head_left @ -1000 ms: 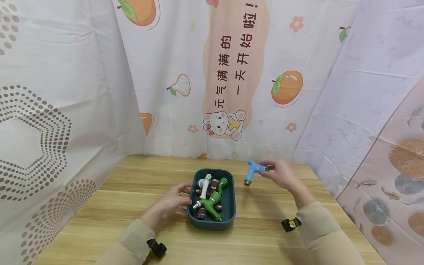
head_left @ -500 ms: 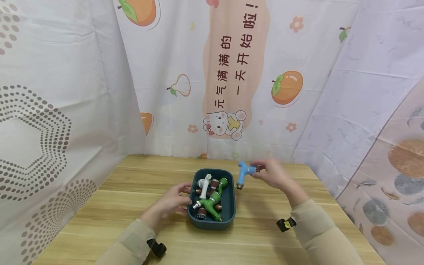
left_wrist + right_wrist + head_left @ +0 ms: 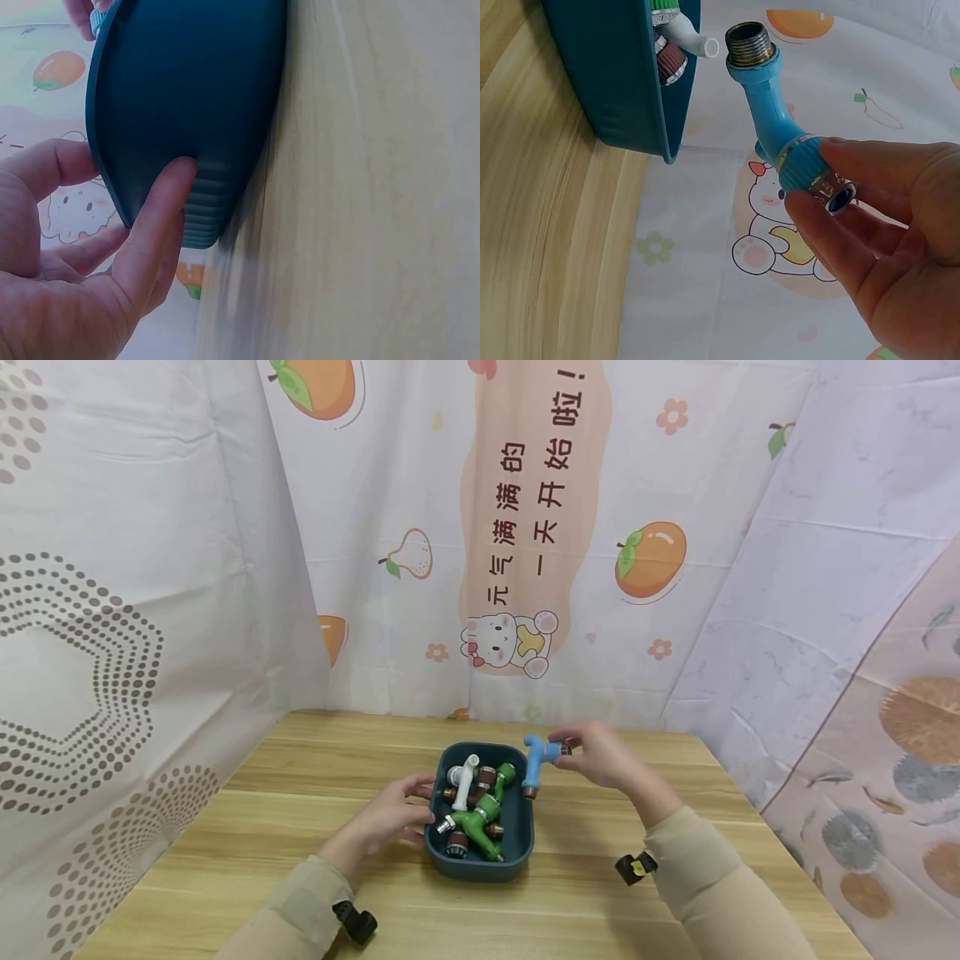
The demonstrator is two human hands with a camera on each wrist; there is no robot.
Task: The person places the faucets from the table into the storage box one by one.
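My right hand [image 3: 603, 760] pinches a blue plastic tap [image 3: 535, 762] at its ribbed collar end, between thumb and fingers. The tap's brass threaded end [image 3: 748, 45] points down over the right rim of a dark teal bin [image 3: 510, 870]. My left hand [image 3: 393, 814] rests against the bin's left side, with fingertips on the outer wall and at the rim [image 3: 96, 97]. Inside the bin lie a white tap [image 3: 465, 783], a green tap [image 3: 480, 820], another green piece [image 3: 506, 774] and brown fittings [image 3: 457, 843], partly covering one another.
The bin stands on a wood-grain table [image 3: 315, 760]. Behind the table hangs a patterned white curtain [image 3: 405, 652], with more cloth at both sides. Each sleeve has a small black camera at the wrist.
My right hand has carried the blue tap leftward, from over the table to the bin's right rim. My left hand and the bin have stayed put.
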